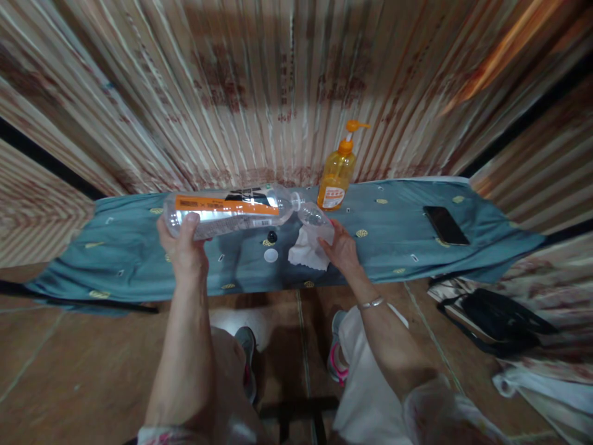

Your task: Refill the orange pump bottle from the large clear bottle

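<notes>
My left hand [186,244] is wrapped round the base end of a large clear plastic bottle [231,209] with an orange, black and silver label. The bottle lies nearly level above the table, its uncapped mouth facing right. Pinched in my right hand [341,247] is a small clear plastic container [316,220], tilted, with its upper left end at the bottle's mouth. I cannot tell whether liquid is passing between them. A crumpled white tissue [308,250] lies below the container. Left of it are a white round cap [271,255] and a small black cap [272,237].
An orange pump bottle [337,176] stands at the back of the table, beyond my right hand. A black phone [445,225] lies at the right on the green-blue tablecloth [389,247]. Pleated curtains [259,93] rise behind. A black bag [503,315] sits low at the right.
</notes>
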Demonstrator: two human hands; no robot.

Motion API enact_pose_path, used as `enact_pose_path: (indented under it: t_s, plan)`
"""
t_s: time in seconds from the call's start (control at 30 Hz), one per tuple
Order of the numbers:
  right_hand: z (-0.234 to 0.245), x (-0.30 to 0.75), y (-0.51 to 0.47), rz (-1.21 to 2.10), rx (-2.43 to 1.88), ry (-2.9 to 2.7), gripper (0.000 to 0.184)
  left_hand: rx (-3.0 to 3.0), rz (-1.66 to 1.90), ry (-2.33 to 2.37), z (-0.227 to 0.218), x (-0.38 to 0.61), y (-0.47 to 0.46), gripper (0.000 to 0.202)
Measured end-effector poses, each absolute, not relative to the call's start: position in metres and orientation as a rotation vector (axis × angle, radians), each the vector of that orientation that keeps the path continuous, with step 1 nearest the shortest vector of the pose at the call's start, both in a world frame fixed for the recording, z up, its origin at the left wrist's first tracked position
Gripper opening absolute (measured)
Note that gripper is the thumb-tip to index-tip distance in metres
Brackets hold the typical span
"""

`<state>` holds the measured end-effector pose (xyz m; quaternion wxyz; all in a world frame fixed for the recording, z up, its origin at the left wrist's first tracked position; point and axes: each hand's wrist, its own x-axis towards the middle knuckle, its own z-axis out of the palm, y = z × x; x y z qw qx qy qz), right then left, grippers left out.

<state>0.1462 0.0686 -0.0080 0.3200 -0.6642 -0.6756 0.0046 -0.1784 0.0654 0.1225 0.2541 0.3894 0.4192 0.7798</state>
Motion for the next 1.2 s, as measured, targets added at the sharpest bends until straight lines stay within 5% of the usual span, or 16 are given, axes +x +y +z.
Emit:
enact_pose_path:
  t_s: [1.2]
  plan:
    - [-0.0073,0.1482,0.0679,0.041,-1.700,-1.769,0.058,0.982,2.130,1.156,0.1233,-0.1750,0.0639,0.065]
